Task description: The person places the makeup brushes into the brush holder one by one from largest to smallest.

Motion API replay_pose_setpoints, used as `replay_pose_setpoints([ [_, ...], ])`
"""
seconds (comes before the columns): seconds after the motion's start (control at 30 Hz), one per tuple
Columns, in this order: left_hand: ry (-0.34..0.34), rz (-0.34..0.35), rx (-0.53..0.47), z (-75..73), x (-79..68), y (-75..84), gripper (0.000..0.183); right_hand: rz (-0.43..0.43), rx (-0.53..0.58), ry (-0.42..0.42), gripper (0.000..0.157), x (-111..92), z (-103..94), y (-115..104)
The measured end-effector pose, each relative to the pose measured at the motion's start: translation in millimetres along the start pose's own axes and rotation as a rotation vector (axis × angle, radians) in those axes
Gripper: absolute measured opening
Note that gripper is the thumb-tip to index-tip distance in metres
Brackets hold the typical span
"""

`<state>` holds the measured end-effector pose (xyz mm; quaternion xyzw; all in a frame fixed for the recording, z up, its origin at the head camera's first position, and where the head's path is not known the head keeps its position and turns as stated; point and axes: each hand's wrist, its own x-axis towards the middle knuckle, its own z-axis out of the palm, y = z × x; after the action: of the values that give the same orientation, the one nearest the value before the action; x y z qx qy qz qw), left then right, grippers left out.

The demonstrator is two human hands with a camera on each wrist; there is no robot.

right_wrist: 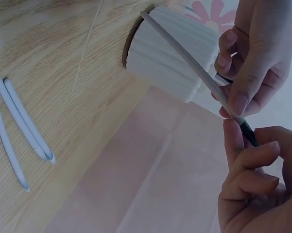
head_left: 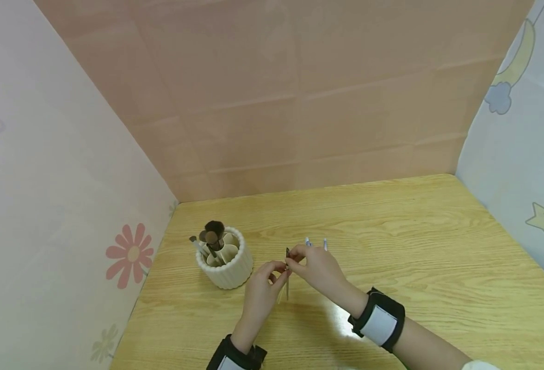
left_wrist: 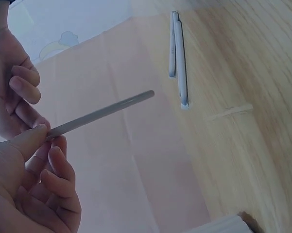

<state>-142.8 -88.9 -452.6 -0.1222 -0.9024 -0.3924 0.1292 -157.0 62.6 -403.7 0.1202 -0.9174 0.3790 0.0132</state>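
Observation:
Both hands meet over the table, holding one slim makeup brush with a long pale handle and a dark end. My left hand pinches the handle between thumb and fingers near the dark part. With thumb and fingertips, my right hand grips the dark end, which its fingers partly hide. In the left wrist view the bare handle sticks out past the fingertips. The head view shows the brush upright, dark end at the top.
A white ribbed holder stands left of the hands, with several makeup brushes in its compartments. Slim blue-white sticks lie on the table beyond the right hand. A thin pale strip is on the wood. Fabric walls border the table.

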Motion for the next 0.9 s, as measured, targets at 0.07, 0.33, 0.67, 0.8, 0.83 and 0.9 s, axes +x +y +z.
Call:
replay_pose_setpoints([
  [0.07, -0.005, -0.027, -0.024, -1.9, 0.3, -0.2, 0.008, 0.001, -0.006, 0.006, 0.016, -0.5, -0.4, 0.8],
  [0.33, 0.040, -0.121, -0.131, -25.6, 6.5, -1.3, 0.016, 0.031, -0.048, 0.034, 0.025, -4.4, -7.6, 10.4],
  [0.67, 0.506, 0.136, 0.037, -59.3, 16.0, -7.2, 0.011, 0.096, -0.022, 0.018, 0.021, -8.5, -10.8, 31.8],
  [0.8, 0.648, 0.107, 0.068, -67.3, 17.2, -10.4, 0.012, 0.097, -0.027, 0.020, 0.020, -8.5, -10.7, 35.2],
  [0.83, 0.670, 0.100, 0.079, -68.6, 17.7, -11.8, 0.012, 0.095, -0.032, 0.022, 0.020, -8.5, -10.7, 35.6],
  [0.9, 0.698, 0.090, 0.096, -70.5, 18.6, -14.6, 0.012, 0.093, -0.038, 0.021, 0.020, -8.6, -10.7, 36.3],
])
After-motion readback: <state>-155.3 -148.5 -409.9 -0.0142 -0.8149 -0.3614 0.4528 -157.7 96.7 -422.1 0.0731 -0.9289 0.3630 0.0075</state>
